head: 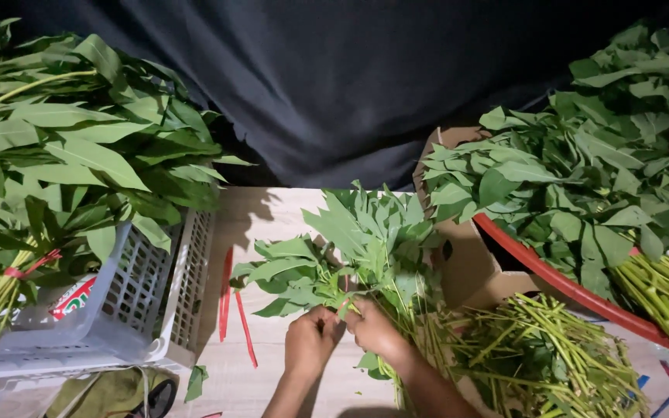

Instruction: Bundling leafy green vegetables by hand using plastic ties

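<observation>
A bunch of green leafy stalks (pixel 365 240) lies on the pale wooden table (pixel 272 224), leaves pointing away from me. My left hand (pixel 311 340) and my right hand (pixel 375 329) sit side by side at the bunch's stems, both with fingers closed around the stalks just below the leaves. The stems run back under my right forearm. Whether a tie sits between my fingers is hidden.
A white plastic crate (pixel 149 302) at left holds tied leaf bundles (pixel 56 170). Red ties (pixel 230 298) lie on the table beside it. At right, a red basin (pixel 574 290) heaped with leaves, a cardboard box (pixel 466 263), and a pile of bare green stems (pixel 551 356).
</observation>
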